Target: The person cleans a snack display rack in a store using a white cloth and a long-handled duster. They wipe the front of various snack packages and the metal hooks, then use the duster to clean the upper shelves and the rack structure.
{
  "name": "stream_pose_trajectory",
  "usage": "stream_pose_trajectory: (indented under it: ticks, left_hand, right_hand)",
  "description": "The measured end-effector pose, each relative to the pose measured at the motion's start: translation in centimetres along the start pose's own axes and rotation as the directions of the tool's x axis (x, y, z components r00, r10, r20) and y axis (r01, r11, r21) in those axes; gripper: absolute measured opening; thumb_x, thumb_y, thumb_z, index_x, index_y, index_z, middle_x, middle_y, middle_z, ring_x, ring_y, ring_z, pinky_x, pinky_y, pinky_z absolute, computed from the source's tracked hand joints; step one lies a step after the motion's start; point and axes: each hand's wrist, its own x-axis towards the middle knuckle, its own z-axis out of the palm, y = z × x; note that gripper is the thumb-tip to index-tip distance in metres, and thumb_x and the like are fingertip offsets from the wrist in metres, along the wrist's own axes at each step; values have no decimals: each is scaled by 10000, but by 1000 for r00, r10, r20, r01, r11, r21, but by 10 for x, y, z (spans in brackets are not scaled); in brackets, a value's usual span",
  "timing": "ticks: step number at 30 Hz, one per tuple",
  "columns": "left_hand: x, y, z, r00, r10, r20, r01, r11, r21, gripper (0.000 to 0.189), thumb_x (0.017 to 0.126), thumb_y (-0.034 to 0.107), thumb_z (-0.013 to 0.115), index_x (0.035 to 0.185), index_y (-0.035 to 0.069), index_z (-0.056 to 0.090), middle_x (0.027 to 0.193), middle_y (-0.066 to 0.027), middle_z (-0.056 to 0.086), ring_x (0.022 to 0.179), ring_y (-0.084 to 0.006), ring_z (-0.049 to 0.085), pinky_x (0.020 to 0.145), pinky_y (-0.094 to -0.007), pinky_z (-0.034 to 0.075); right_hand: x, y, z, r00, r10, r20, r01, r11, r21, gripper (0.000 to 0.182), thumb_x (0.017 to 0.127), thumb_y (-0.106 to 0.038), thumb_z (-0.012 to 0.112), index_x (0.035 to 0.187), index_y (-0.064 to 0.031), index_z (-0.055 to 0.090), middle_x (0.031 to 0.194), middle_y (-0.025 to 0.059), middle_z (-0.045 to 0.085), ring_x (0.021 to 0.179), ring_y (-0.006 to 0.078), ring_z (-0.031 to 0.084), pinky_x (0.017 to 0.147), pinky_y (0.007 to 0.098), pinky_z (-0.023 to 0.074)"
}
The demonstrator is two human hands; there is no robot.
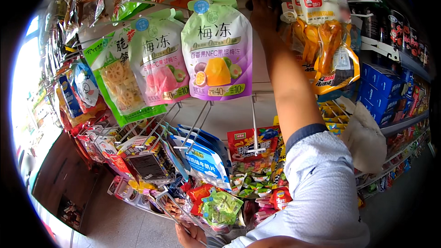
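My right hand (264, 11) reaches up against the pale back panel (237, 117) of a shop display rack. Around its fingers is something dark, too shaded to name or to tell from shadow. To its left hang two jelly pouches, one green and purple (217, 48), one green and pink (160, 58). Bagged drumsticks (325, 44) hang on its right. Low in the picture, my left hand (190, 235) has its fingers closed around a white wire display hook (168, 198), whose looped end points up and away.
Bare wire hooks (255, 127) jut out below the pouches. Under them are blue-and-white bags (200, 158), a red candy bag (253, 150) and loose small packets (222, 206). Blue boxes (382, 86) fill a shelf at right, near a greyish-white sheet (365, 137). A lotus-root snack bag (119, 79) hangs left.
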Motion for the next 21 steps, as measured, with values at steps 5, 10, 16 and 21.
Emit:
stream_pose_trajectory:
  ticks: [5, 10, 16, 21]
  left_hand:
    - [-10, 10, 9, 1000, 16, 10, -17, 999, 46, 256, 884, 388, 468, 754, 169, 498, 470, 33, 316, 352, -73, 251, 297, -217, 201]
    - [-21, 2, -6, 968, 136, 213, -146, 989, 30, 247, 899, 385, 434, 837, 158, 510, 474, 37, 300, 345, -66, 223, 297, -209, 188]
    - [-30, -2, 11, 874, 161, 458, -186, 983, 9, 274, 920, 339, 402, 797, 95, 424, 454, 44, 255, 335, -49, 190, 298, -196, 177]
    - [-38, 3, 23, 813, 141, 565, -170, 985, -1, 277, 921, 336, 401, 794, 91, 422, 460, 37, 270, 336, -46, 197, 293, -195, 188]
  right_hand:
    - [-20, -22, -4, 903, -428, -27, 418, 865, 278, 435, 755, -218, 492, 1184, -149, 483, 1282, 63, 411, 1196, 263, 375, 951, 508, 315]
    - [-60, -19, -53, 945, -153, 290, -43, 819, 573, 342, 777, -217, 487, 1094, -93, 519, 1119, 142, 519, 1045, 314, 488, 863, 379, 411]
    - [-72, -20, -84, 899, 22, 438, -377, 548, 747, 177, 767, -65, 458, 901, -5, 556, 908, 214, 575, 892, 377, 532, 760, 409, 413]
    - [-95, -46, -166, 696, 365, 619, -705, 179, 687, 247, 804, -17, 410, 928, -38, 623, 872, 136, 625, 846, 228, 578, 781, 287, 416]
